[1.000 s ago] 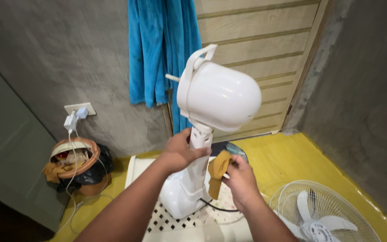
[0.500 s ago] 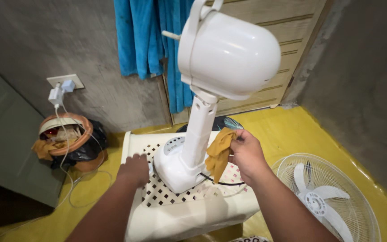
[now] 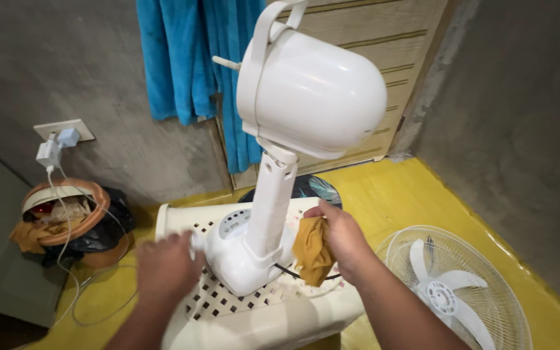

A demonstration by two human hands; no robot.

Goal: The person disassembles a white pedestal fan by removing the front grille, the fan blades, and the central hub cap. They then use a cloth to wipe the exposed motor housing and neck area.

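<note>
A white fan body with a rounded motor housing (image 3: 312, 91) on a neck (image 3: 272, 201) stands on a cream perforated stool (image 3: 228, 304). My right hand (image 3: 338, 240) grips a mustard-yellow cloth (image 3: 311, 249) and holds it against the fan's neck and base. My left hand (image 3: 166, 266) is blurred, its fingers loosely curled beside the fan's base (image 3: 228, 253), holding nothing that I can see. A black cord runs out from under the base by the cloth.
A white fan grille with blades (image 3: 455, 291) lies on the yellow floor at the right. A basket with rags (image 3: 66, 214) sits left under a wall socket (image 3: 63, 133) with white cables. Blue towels (image 3: 189, 71) hang on the wooden door.
My left hand let go of the fan's neck and dropped to the base on the stool. The right hand brought the cloth up against the neck. The view moved closer.
</note>
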